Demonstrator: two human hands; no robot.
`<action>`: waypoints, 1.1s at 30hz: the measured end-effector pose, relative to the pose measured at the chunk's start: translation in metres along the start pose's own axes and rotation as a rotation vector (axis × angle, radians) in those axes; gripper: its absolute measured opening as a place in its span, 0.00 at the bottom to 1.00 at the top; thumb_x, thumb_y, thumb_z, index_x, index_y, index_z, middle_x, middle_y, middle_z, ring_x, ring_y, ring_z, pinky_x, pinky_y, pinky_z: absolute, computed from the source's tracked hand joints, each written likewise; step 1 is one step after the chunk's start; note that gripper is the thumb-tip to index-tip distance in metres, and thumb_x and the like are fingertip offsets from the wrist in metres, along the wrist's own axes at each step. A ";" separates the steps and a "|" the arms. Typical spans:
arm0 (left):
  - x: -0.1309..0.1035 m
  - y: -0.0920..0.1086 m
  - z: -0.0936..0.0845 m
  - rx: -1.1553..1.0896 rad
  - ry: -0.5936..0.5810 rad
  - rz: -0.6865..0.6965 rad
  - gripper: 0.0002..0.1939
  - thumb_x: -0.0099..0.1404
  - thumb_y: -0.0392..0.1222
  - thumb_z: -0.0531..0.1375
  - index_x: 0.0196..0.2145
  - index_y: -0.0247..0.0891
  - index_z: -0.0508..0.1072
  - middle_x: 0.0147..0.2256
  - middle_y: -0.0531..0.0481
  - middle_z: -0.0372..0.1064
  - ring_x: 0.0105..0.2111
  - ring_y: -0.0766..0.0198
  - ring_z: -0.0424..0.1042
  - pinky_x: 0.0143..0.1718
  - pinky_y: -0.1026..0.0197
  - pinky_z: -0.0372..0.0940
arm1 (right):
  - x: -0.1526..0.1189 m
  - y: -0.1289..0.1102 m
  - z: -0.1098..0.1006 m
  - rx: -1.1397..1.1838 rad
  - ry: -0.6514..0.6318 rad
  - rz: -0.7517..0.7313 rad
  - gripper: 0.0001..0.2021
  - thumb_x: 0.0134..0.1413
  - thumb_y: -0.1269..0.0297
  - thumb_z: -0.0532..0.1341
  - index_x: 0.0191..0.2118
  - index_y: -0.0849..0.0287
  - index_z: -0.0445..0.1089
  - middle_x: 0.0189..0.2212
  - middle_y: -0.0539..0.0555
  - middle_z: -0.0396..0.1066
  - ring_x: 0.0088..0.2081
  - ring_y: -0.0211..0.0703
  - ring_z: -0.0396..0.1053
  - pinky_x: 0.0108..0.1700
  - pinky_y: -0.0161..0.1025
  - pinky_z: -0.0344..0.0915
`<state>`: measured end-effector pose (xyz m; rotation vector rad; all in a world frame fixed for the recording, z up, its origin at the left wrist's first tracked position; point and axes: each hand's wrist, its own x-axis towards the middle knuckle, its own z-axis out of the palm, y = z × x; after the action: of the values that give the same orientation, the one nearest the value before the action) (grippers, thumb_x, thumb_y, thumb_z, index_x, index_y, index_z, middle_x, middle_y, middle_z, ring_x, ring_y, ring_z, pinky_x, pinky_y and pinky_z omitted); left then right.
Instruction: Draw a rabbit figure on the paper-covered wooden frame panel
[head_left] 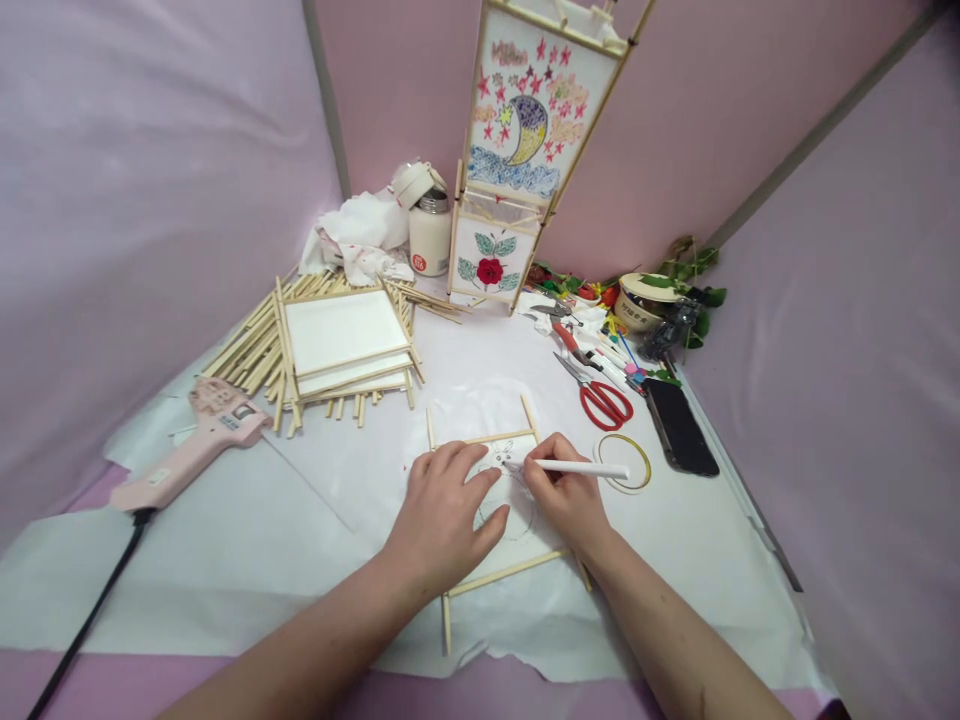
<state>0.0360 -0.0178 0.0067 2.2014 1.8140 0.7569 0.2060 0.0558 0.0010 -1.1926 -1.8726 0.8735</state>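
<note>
A white pen point(585, 467) is pinched in my right hand point(564, 492), its tip on a small line drawing near the top of a white panel point(517, 548). Thin wooden sticks point(510, 572) frame the panel, with ends that jut past the corners. My left hand point(450, 510) lies on the panel's left side, fingers spread, holding nothing. Faint round outlines show on the sheet between the hands, partly covered by them. Just right of my right hand lies a yellow tape ring point(628, 460).
Left are a pink glue gun point(199, 440), sticks point(247, 330) and stacked framed panels point(345, 335). Behind stand a decorated lantern point(517, 130) and a white bottle point(430, 235). Red scissors point(606, 402), pliers point(570, 340), a phone point(682, 428) and a bowl point(641, 305) lie right.
</note>
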 end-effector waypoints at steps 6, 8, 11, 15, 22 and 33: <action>0.002 0.000 0.000 0.002 0.005 0.000 0.14 0.62 0.43 0.60 0.46 0.43 0.74 0.54 0.46 0.66 0.55 0.48 0.60 0.52 0.43 0.55 | 0.000 0.000 0.000 -0.005 -0.020 -0.006 0.06 0.54 0.67 0.59 0.28 0.56 0.62 0.18 0.43 0.61 0.20 0.33 0.58 0.23 0.32 0.56; 0.001 0.000 0.000 0.003 0.006 0.003 0.14 0.62 0.43 0.60 0.46 0.43 0.74 0.54 0.46 0.66 0.55 0.48 0.60 0.52 0.43 0.55 | 0.000 0.000 -0.001 -0.010 -0.027 -0.006 0.06 0.54 0.67 0.59 0.28 0.56 0.62 0.18 0.43 0.60 0.20 0.33 0.58 0.23 0.32 0.56; 0.000 0.001 0.000 0.004 0.006 0.002 0.14 0.62 0.44 0.59 0.46 0.43 0.74 0.54 0.46 0.66 0.55 0.48 0.60 0.52 0.43 0.55 | 0.001 0.000 -0.001 -0.020 -0.032 -0.003 0.06 0.54 0.67 0.59 0.28 0.56 0.62 0.19 0.43 0.60 0.20 0.34 0.58 0.24 0.32 0.56; 0.000 0.001 0.000 0.001 0.008 0.003 0.14 0.62 0.43 0.59 0.46 0.43 0.74 0.54 0.45 0.66 0.55 0.48 0.60 0.52 0.43 0.55 | 0.000 0.001 -0.001 -0.026 -0.028 0.013 0.06 0.54 0.67 0.58 0.28 0.56 0.62 0.19 0.43 0.61 0.20 0.34 0.58 0.24 0.33 0.56; 0.002 0.001 0.000 0.004 0.017 0.011 0.14 0.61 0.43 0.60 0.46 0.43 0.75 0.53 0.45 0.67 0.54 0.47 0.61 0.51 0.42 0.56 | 0.000 0.001 -0.001 -0.026 -0.022 0.025 0.06 0.54 0.66 0.58 0.28 0.56 0.62 0.19 0.44 0.62 0.20 0.34 0.59 0.24 0.33 0.57; 0.002 0.001 0.000 0.005 0.023 0.014 0.14 0.61 0.43 0.60 0.46 0.43 0.74 0.53 0.45 0.67 0.54 0.47 0.61 0.52 0.42 0.56 | -0.001 0.000 0.000 -0.017 -0.016 0.034 0.06 0.54 0.66 0.58 0.28 0.56 0.62 0.19 0.44 0.61 0.20 0.34 0.59 0.24 0.33 0.57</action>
<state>0.0374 -0.0166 0.0078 2.2201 1.8152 0.7847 0.2063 0.0548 0.0013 -1.2342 -1.8804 0.8896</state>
